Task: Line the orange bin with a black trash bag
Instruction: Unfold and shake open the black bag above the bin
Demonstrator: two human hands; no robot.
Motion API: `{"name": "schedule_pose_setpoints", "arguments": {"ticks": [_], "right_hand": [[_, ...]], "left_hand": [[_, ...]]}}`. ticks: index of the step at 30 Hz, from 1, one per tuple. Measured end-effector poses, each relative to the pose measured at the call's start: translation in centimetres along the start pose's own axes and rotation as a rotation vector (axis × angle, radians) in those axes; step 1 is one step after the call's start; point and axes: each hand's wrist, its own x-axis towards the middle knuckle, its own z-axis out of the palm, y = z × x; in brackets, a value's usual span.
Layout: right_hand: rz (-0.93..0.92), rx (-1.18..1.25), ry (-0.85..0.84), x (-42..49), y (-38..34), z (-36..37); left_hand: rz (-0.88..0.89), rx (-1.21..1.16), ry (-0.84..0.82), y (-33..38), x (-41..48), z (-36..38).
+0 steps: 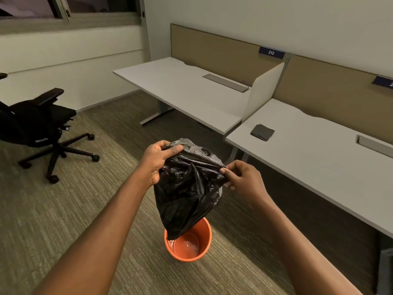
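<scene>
1. The bag (188, 188) is held in the air above the bin (189, 244), which stands on the carpet near the right desk (319, 145). The bag's top edge is pinched by the left hand (158, 161), closed with thumb over fingers, and by the right hand (240, 177), closed on a fold at the right side.

2. The mouth is not yet seen to be open; the plastic is bunched and twisted between the hands. If it is lowered like this, a crumpled wad may be dropped in rather than a liner.

3. Only the bag's lower tip hangs over the bin's far-left rim, and whether it touches cannot be told. The bag could be draped outside the bin if it is not centred first.

4. The grips are on small folds. Thin film may be slipped from the fingers or torn if the layers are pulled apart sharply.

5. The bin looks light and unheld. It may be tipped or pushed along the carpet when the bag's edge is stretched over the rim.

6. Trapped air could keep the bag from being seated at the bottom.
</scene>
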Motion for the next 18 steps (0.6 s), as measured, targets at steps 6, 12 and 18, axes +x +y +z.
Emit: {"name": "schedule_pose_setpoints", "arguments": {"ticks": [6, 12, 18], "right_hand": [[0.027, 0.143, 0.151, -0.8, 0.4, 0.5], [0.35, 0.872, -0.005, -0.2, -0.5, 1.0], [0.418, 0.698, 0.114, 1.1, -1.8, 3.4]], "left_hand": [[0.101, -0.158, 0.29, -0.6, 0.9, -2.5], [-0.146, 0.194, 0.18, -2.7, 0.4, -2.1], [-0.107, 0.188, -0.075, -5.1, -0.6, 1.9]]}}
